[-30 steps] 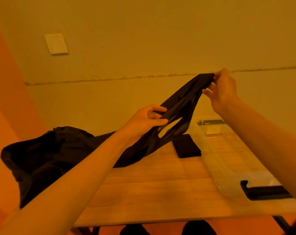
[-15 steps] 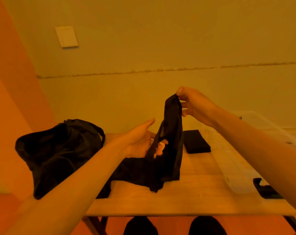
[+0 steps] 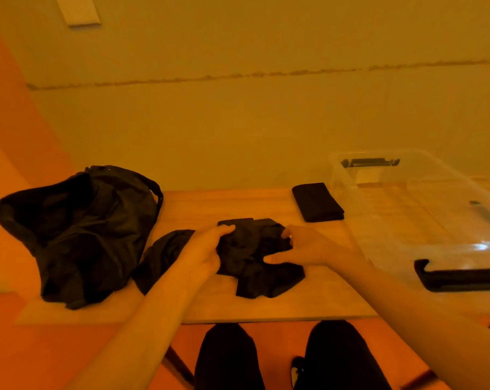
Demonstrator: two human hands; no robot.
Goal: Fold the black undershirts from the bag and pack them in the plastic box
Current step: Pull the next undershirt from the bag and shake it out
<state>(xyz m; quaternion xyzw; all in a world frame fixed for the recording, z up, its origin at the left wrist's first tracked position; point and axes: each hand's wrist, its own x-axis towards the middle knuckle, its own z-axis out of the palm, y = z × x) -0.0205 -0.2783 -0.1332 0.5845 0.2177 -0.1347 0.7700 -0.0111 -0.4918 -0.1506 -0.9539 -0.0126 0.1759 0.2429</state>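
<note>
Table (image 3: 238,308) spans lower centre. Clear box (image 3: 342,175) at right, open top. Bag (image 3: 78,235) slumped at left, mouth up. Undershirt (image 3: 255,249) bunched at frame centre on table, long axis left-right, left end against bag; neck end cannot tell. Folded shirt (image 3: 316,202) flat beside box's left wall, beyond the undershirt. Left hand (image 3: 205,250) and right hand (image 3: 305,246) apart, each gripping undershirt.

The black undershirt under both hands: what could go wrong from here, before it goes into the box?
1. The undershirt lies crumpled under the left hand and right hand; folded so, it may come out lumpy, unlike the folded undershirt behind it.
2. The dark cloth at its left reaches the bag; a pull there might snag or drag the bag.
</note>
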